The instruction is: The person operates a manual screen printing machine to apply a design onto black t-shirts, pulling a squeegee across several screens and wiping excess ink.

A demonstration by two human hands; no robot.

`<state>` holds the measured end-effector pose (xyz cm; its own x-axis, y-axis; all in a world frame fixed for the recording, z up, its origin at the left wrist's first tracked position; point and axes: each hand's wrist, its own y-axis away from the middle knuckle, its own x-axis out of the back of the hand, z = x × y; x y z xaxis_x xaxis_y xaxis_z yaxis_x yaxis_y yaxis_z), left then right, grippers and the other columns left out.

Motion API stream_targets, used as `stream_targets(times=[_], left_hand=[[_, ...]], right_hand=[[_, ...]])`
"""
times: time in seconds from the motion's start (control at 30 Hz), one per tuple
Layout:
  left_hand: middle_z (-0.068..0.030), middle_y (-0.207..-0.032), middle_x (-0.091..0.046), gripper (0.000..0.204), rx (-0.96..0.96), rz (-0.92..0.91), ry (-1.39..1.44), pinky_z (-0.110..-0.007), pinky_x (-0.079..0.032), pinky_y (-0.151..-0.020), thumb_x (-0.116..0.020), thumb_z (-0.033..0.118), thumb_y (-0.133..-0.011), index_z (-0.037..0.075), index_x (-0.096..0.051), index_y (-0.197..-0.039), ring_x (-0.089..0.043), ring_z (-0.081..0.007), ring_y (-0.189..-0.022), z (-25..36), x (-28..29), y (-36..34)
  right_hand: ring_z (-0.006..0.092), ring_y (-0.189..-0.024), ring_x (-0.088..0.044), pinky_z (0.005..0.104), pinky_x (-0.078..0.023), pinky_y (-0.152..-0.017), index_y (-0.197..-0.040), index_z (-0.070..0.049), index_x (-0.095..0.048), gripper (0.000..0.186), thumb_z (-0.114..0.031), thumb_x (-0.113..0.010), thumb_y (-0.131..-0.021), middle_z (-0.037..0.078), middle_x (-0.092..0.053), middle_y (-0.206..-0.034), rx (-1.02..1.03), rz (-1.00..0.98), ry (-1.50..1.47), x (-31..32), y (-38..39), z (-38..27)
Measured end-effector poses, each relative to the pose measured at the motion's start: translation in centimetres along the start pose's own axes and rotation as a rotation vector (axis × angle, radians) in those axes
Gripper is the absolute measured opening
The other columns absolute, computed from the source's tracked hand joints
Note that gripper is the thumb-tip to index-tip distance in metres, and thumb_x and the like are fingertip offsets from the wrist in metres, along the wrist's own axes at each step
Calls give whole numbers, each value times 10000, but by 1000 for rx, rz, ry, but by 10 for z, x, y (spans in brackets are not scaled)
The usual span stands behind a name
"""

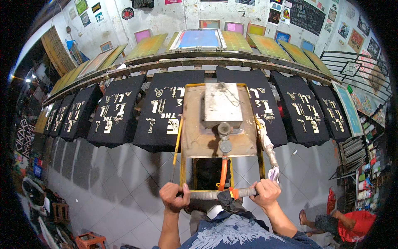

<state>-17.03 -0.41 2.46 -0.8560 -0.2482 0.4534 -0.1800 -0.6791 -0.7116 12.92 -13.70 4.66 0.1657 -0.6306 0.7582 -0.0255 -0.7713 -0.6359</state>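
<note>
Both fists close round the wrapped grey handlebar of a wheeled-looking metal frame with yellow bars. My left hand grips its left end, and my right hand its right end. Ahead of the bar, the frame carries a flat brownish panel with a silver metal box on top. An orange hose runs from a round metal fitting down to the bar, where a dark cloth-like wrap hangs. The panel hides part of the black printed T-shirts beyond.
A long rail crosses the far side, with screen frames leaning along it. More black shirts lie on both sides. At lower right, a person in red sits near a bottle-filled shelf. A red stool stands lower left.
</note>
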Motion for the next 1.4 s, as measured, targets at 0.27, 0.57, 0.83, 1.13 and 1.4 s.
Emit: stream_targets(times=[0.27, 0.57, 0.83, 1.13, 1.4], left_hand=[[-82, -544, -485, 299, 99, 124, -183, -378, -361, -486, -714, 46, -791, 80, -497, -587, -475, -257, -478, -29, 15, 0], [-104, -546, -444, 308, 76, 225, -278, -392, -321, -473, -681, 83, -827, 57, -470, -605, -427, -269, -467, -93, 1, -44], [-90, -529, -371, 393, 33, 195, -317, -392, -286, -488, -636, 147, -943, 30, -426, -631, -371, -219, -471, -175, 25, -97], [-70, -535, -448, 349, 106, 238, -263, -362, -312, -501, -689, 137, -917, 16, -508, -644, -390, -139, -518, -172, 7, -102], [-91, -552, -475, 340, 61, 300, -319, -371, -375, -487, -702, 103, -877, 61, -470, -631, -464, -249, -474, -102, -39, -73]], right_hand=[[187, -629, -559, 354, -404, -553, -721, -191, -549, 283, -307, -755, -566, -2, -477, -688, 184, -8, -23, -53, -50, 10], [163, -661, -555, 332, -413, -578, -744, -178, -514, 163, -253, -657, -718, -5, -460, -704, 184, 98, -55, -109, -104, 7], [152, -690, -525, 318, -403, -613, -751, -179, -497, 119, -220, -607, -772, 0, -452, -735, 142, 136, -36, -159, -133, -43], [165, -670, -571, 329, -431, -592, -734, -173, -517, 99, -202, -608, -760, -5, -494, -695, 181, 181, -65, -184, -153, -23], [194, -640, -565, 343, -440, -585, -713, -164, -511, 209, -219, -694, -629, 7, -481, -679, 270, 190, -145, -167, -161, 55]])
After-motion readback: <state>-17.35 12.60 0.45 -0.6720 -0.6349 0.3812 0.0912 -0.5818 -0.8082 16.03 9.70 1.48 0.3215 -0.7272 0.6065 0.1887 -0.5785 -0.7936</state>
